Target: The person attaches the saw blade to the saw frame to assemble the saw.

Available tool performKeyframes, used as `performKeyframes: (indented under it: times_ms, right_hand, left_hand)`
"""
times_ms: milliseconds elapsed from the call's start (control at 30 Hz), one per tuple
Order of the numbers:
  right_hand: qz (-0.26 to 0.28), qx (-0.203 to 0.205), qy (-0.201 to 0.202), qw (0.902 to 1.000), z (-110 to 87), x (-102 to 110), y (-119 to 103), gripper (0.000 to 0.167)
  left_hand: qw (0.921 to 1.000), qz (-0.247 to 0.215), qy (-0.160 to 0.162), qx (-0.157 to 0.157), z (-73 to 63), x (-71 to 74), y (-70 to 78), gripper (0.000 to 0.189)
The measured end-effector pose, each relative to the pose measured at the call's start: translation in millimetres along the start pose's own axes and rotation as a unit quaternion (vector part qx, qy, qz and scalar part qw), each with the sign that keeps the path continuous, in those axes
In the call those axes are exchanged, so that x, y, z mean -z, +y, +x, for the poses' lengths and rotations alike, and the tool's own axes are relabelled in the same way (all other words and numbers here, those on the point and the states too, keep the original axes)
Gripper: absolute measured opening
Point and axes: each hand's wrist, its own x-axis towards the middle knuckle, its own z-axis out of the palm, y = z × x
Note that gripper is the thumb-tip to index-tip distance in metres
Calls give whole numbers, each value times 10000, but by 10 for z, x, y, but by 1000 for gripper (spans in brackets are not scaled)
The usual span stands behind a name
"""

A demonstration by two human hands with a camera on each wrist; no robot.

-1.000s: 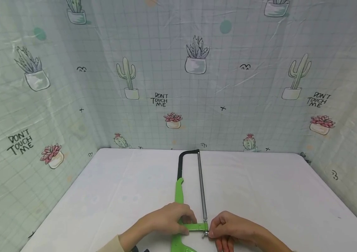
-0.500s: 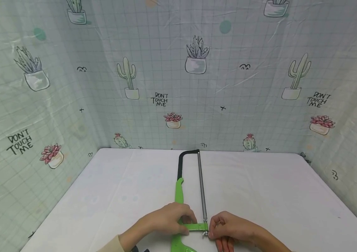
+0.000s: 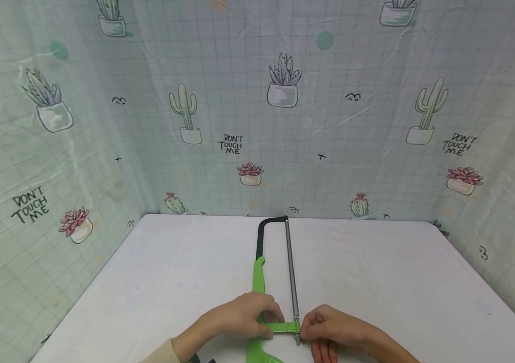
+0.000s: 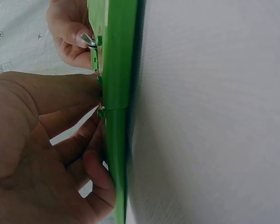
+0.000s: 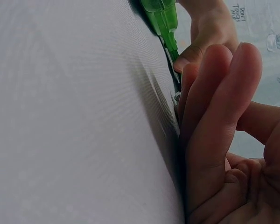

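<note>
A hacksaw (image 3: 259,277) with a green and black frame lies on the white table, its black end pointing away from me. Its grey blade (image 3: 291,267) runs along the right side. My left hand (image 3: 243,315) grips the green frame near the crossbar, thumb on one side and fingers on the other. At the blade's near end sits a small metal wing nut (image 3: 297,339), also visible in the left wrist view. The thumb and forefinger of my right hand (image 3: 336,326) pinch at this wing nut. In the right wrist view its other fingers hide most of the nut.
A dark object (image 3: 195,359) shows partly below my left forearm at the bottom edge. The white table (image 3: 375,272) stretches to both sides. Behind it hangs a curtain (image 3: 221,91) printed with cacti.
The wing nut has turned and now points more nearly straight toward me. Both hands and the hacksaw stay in about the same place.
</note>
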Motion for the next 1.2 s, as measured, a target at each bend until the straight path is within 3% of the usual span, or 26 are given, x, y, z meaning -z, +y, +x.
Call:
performKeyframes:
  times_ms: [300, 700, 1000, 1200]
  right_hand:
    - [-109, -78, 233, 9996, 0, -33, -8, 28]
    - [-795, -37, 995, 9918, 12, -168, -44, 25]
    - [-928, 46, 1216, 9882, 25, -221, -59, 24]
    - [-967, 120, 1142, 9887, 34, -220, -51, 22]
  left_hand:
    - [9999, -78, -46, 96, -15, 11, 40, 27]
    - [9998, -64, -54, 169, -15, 15, 46, 27]
    - [9998, -65, -48, 180, -7, 21, 60, 28]
    - [9999, -81, -32, 138, -23, 19, 49, 27]
